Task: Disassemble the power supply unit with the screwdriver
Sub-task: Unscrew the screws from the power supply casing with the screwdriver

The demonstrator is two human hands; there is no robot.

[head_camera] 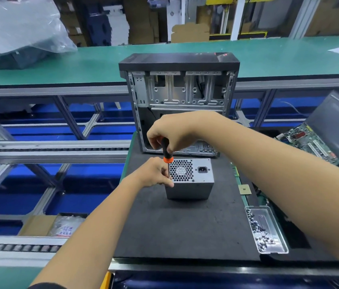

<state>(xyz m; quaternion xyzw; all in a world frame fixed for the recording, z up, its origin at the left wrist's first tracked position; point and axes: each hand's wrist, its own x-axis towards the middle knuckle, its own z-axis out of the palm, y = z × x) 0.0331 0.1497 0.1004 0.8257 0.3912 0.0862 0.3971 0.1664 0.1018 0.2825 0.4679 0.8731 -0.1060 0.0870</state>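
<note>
Holding screwdriver [167, 152] upright, your right hand [170, 132] gripped handle; left hand [154, 173] pinched shaft, steadying power supply unit [191, 180]. Better: press straight down.

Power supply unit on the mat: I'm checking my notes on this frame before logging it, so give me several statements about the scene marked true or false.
1. The right hand holds the screwdriver by its handle, upright over the power supply unit. True.
2. The left hand lies flat on the mat, away from the unit. False: it rests against the unit's left edge, at the screwdriver shaft.
3. The unit's fan grille and power socket face upward. True.
4. The screw tray sits left of the unit. False: it is at the right edge of the black mat.
5. The computer case behind the unit is closed. False: its side is open, showing bare metal bays.
</note>
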